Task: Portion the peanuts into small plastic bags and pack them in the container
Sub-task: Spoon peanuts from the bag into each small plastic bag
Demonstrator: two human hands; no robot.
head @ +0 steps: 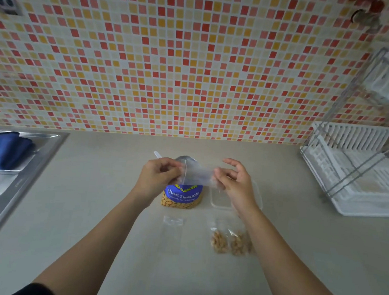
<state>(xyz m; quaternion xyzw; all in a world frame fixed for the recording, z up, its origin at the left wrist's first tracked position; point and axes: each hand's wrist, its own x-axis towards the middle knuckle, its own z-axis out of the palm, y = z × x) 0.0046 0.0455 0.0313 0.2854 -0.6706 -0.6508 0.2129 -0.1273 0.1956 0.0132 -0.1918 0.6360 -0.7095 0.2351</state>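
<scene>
Both my hands hold an empty small clear plastic bag (197,174) above the counter. My left hand (158,176) pinches its left edge and my right hand (233,182) pinches its right edge. Under it stands the blue bag of salted peanuts (182,196). A clear plastic container (222,198) lies right of that bag, partly hidden by my right hand. Two small bags filled with peanuts (229,240) lie near my right forearm. Another empty small bag (172,228) lies flat on the counter in front of the peanut bag. A white spoon handle (158,154) and a metal rim show behind my left hand.
A steel sink (14,171) with a blue cloth (3,149) sits at the left. A white dish rack (357,172) stands at the right against the tiled wall (171,65). The beige counter (104,233) runs to the front edge.
</scene>
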